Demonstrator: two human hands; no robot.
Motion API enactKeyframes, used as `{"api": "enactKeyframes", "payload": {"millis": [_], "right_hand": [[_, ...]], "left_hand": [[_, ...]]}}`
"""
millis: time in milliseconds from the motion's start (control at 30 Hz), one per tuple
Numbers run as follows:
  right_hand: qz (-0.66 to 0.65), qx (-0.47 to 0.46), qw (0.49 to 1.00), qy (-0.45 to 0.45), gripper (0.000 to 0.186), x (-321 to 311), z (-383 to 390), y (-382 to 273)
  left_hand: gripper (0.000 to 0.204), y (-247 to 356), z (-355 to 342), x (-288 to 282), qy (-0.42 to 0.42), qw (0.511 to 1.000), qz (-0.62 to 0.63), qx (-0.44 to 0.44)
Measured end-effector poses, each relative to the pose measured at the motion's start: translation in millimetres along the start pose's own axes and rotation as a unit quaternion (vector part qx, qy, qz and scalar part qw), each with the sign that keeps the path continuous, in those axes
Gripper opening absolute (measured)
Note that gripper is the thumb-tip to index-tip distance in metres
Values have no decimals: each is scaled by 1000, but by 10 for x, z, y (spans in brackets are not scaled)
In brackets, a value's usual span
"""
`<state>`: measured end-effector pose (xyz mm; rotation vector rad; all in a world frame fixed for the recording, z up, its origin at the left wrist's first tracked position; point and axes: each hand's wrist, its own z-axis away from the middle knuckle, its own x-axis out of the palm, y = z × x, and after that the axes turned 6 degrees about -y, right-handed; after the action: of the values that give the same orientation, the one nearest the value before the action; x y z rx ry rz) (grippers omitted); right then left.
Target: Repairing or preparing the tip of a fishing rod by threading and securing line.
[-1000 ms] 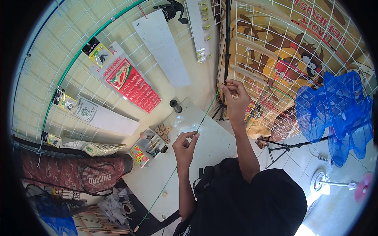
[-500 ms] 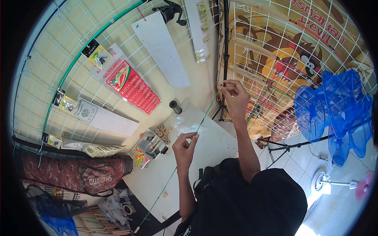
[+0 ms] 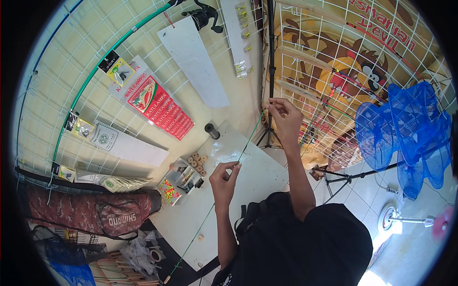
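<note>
A thin green fishing rod (image 3: 251, 138) slants across the view, from a pale tip end piece at the lower left up to my right hand. My left hand (image 3: 224, 178) pinches it near its middle between thumb and forefinger, above the white table. Higher up and to the right, my right hand (image 3: 287, 119) is closed with thumb and fingertips together at the rod's upper end. Any small part between those right fingertips is too little to make out. Below my left wrist, the lower length of rod passes over the table's near left part.
On the white table (image 3: 257, 176) stand a divided tray (image 3: 190, 177) of small bright pieces, several cork rings (image 3: 196, 162) and a dark spool (image 3: 212, 131). Wire racks with tackle rise behind. Blue nets (image 3: 400, 133) hang at right; a camouflage rod bag (image 3: 90, 209) lies left.
Both hands keep their hold on the rod. The right fingertips have shifted very slightly at its upper end, and the whole view has moved a little.
</note>
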<state>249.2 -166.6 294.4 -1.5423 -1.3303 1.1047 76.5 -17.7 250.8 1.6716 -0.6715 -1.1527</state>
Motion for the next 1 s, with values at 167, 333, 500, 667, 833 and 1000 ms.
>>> {"api": "enactKeyframes", "payload": {"millis": [167,333,500,667,833,1000], "right_hand": [[5,-13,1000,0,22,-9,4,29],[-36,6,999,-13,16,-28,-26,84],[-75,50,996,-27,17,-57,-21,132],[-143,68,986,-61,16,-87,-39,251],[-236,81,964,-94,14,-164,-36,296],[-297,92,939,-146,16,-263,-64,417]], "left_hand": [[14,14,10,3,-2,1000,-2,-3],[15,-35,5,-1,-6,1000,-7,14],[14,-57,10,-8,-5,1000,-10,14],[12,-83,7,-11,0,1000,9,1],[11,-115,-4,-47,-7,1000,21,-2],[11,-140,-19,-63,-16,999,29,-1]]}}
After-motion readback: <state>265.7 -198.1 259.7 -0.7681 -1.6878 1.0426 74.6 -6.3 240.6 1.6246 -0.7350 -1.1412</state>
